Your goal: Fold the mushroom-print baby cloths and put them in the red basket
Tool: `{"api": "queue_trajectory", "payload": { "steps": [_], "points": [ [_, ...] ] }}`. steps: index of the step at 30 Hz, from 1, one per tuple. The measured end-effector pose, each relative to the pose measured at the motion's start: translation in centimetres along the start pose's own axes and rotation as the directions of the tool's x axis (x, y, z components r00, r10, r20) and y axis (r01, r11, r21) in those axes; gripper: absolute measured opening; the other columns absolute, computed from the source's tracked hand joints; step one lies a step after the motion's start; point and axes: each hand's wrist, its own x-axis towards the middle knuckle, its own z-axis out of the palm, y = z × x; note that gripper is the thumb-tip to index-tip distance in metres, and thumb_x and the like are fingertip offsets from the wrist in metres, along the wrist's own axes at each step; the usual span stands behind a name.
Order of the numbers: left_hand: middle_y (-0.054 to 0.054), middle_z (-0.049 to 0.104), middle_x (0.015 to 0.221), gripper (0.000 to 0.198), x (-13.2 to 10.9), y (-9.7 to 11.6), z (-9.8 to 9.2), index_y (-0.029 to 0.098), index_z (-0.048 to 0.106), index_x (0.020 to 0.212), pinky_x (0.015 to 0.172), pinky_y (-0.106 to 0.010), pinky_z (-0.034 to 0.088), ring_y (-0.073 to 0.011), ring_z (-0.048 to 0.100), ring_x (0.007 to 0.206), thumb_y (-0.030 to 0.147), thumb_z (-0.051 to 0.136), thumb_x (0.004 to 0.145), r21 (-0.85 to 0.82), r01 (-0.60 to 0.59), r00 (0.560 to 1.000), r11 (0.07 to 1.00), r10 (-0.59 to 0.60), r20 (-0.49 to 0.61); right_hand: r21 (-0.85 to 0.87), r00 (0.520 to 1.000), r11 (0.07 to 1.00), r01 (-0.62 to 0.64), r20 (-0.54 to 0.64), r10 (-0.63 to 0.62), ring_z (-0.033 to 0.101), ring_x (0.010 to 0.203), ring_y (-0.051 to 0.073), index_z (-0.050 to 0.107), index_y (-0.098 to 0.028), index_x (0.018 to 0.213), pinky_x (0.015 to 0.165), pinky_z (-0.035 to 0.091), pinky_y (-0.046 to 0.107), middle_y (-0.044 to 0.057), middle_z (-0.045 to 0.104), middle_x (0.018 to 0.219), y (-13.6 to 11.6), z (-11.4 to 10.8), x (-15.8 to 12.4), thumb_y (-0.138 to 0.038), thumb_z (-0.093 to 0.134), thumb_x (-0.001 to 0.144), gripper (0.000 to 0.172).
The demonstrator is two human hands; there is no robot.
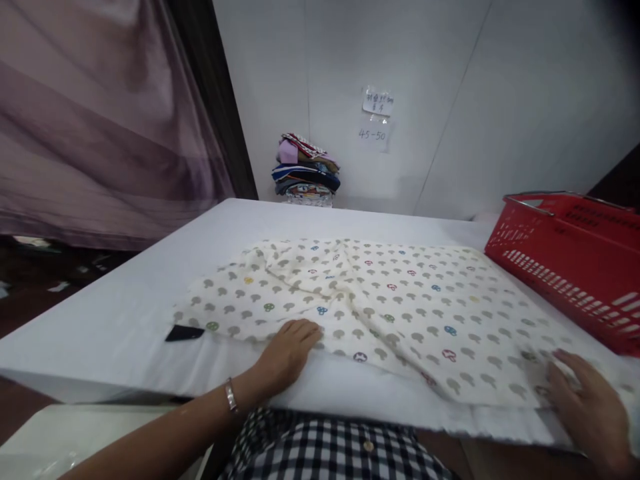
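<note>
The cloth point(420, 293) lies spread over the table point(175, 260) in front of you, reaching forward from your left hand point(290, 350) and across to your right hand point(590, 407). Your left hand rests palm down on its near edge, left of the middle, the fingers side by side and laid flat rather than gripping. Your right hand is at the near right corner, but it is blurred, so you cannot tell whether the fingers are pinched on the fabric or apart.

You have one cloth, one table, one red basket point(550, 233) at the right near the cloth, and one pile of folded fabric point(307, 170) by the wall. Two paper notes hang on that wall, an upper one point(379, 102) and a lower one point(374, 135) reading 45-50. One bracelet point(231, 395) circles your left wrist, and one black piece point(184, 333) shows at the cloth's near left edge.

The cloth is cream, printed with rows of grey-beige mushrooms and a few in red, blue, green, yellow and purple. Creases meet near its middle, and a long fold runs down toward your side.
</note>
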Motion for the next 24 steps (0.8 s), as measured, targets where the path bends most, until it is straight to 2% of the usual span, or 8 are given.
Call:
{"api": "queue_trajectory", "payload": {
  "steps": [3, 6, 8, 10, 13, 16, 18, 24],
  "points": [
    [-0.009, 0.058, 0.117, 0.044, 0.0, -1.1, 0.9, 0.017, 0.056, 0.114, 0.093, -0.04, 0.039, -0.0219, 0.048, 0.108, -0.001, 0.038, 0.079, 0.086, 0.059, 0.998, 0.995, -0.056, -0.038, 0.201, 0.989, 0.978, -0.053, 0.143, 0.024, 0.058, 0.105, 0.032, 0.059, -0.019, 0.109, 0.086, 0.049, 0.044, 0.016, 0.061, 0.114, -4.4, 0.0, -2.1, -0.056, 0.041, 0.078, 0.052],
    [-0.008, 0.06, 0.112, 0.04, 1.0, -2.0, 1.3, 0.017, 0.059, 0.11, 0.087, -0.036, 0.041, -0.0208, 0.051, 0.103, 0.0, 0.039, 0.08, 0.128, 0.074, 0.997, 0.989, -0.073, -0.01, 0.351, 0.959, 0.935, 0.049, 0.246, -0.143, 0.053, 0.114, 0.028, 0.058, -0.021, 0.112, 0.099, 0.042, 0.044, 0.009, 0.058, 0.123, -7.6, 0.7, -3.5, -0.057, 0.045, 0.079, 0.05],
    [-0.006, 0.064, 0.1, 0.033, 1.5, -2.6, 0.5, 0.018, 0.063, 0.1, 0.079, -0.033, 0.043, -0.0192, 0.054, 0.093, 0.002, 0.042, 0.081, 0.129, 0.069, 0.997, 0.989, -0.072, 0.015, 0.37, 0.925, 0.921, 0.124, 0.293, -0.242, 0.048, 0.12, 0.028, 0.059, -0.022, 0.113, 0.103, 0.038, 0.045, 0.008, 0.056, 0.127, -8.7, 1.4, -3.8, -0.057, 0.045, 0.079, 0.051],
    [-0.004, 0.065, 0.091, 0.027, 1.2, -3.1, -0.9, 0.019, 0.064, 0.091, 0.076, -0.032, 0.042, -0.0186, 0.054, 0.088, 0.004, 0.043, 0.082, 0.127, 0.07, 0.997, 0.989, -0.067, -0.026, 0.346, 0.903, 0.926, 0.149, 0.335, -0.27, 0.045, 0.123, 0.028, 0.06, -0.021, 0.114, 0.104, 0.036, 0.046, 0.008, 0.055, 0.129, -9.0, 1.9, -3.9, -0.058, 0.044, 0.081, 0.052],
    [-0.003, 0.065, 0.087, 0.027, -0.8, -3.4, -2.4, 0.02, 0.064, 0.087, 0.077, -0.032, 0.041, -0.0179, 0.053, 0.087, 0.006, 0.041, 0.083, 0.097, 0.026, 0.997, 0.995, -0.018, -0.079, 0.295, 0.884, 0.94, 0.169, 0.377, -0.277, 0.041, 0.127, 0.027, 0.059, -0.02, 0.117, 0.106, 0.033, 0.048, 0.009, 0.05, 0.134, -8.6, 2.5, -4.1, -0.057, 0.041, 0.083, 0.053],
    [-0.003, 0.063, 0.085, 0.028, -3.5, -2.9, -2.3, 0.02, 0.063, 0.086, 0.076, -0.03, 0.041, -0.0162, 0.053, 0.083, 0.005, 0.041, 0.083, 0.0, -0.026, 1.0, 1.0, 0.026, -0.004, 0.241, 0.863, 0.942, 0.235, 0.393, -0.316, 0.037, 0.13, 0.029, 0.06, -0.02, 0.117, 0.107, 0.031, 0.05, 0.009, 0.046, 0.137, -8.2, 2.8, -4.3, -0.056, 0.043, 0.083, 0.053],
    [-0.003, 0.063, 0.087, 0.028, -4.8, -2.4, -1.8, 0.02, 0.062, 0.087, 0.077, -0.029, 0.041, -0.0158, 0.053, 0.084, 0.004, 0.04, 0.082, -0.066, -0.002, 0.999, 0.998, 0.005, 0.042, 0.217, 0.854, 0.936, 0.279, 0.389, -0.345, 0.037, 0.13, 0.03, 0.06, -0.02, 0.117, 0.106, 0.031, 0.051, 0.009, 0.045, 0.138, -7.9, 3.0, -4.4, -0.057, 0.044, 0.082, 0.053],
    [-0.002, 0.061, 0.087, 0.021, -6.0, -1.6, -3.1, 0.021, 0.059, 0.082, 0.077, -0.029, 0.043, -0.0162, 0.054, 0.084, 0.007, 0.045, 0.076, -0.184, 0.095, 0.988, 0.978, -0.069, 0.141, 0.186, 0.855, 0.921, 0.341, 0.344, -0.387, 0.047, 0.12, 0.034, 0.066, -0.022, 0.111, 0.097, 0.043, 0.052, 0.008, 0.055, 0.128, -7.0, 4.3, -3.9, -0.057, 0.049, 0.077, 0.052]
  ]
}}
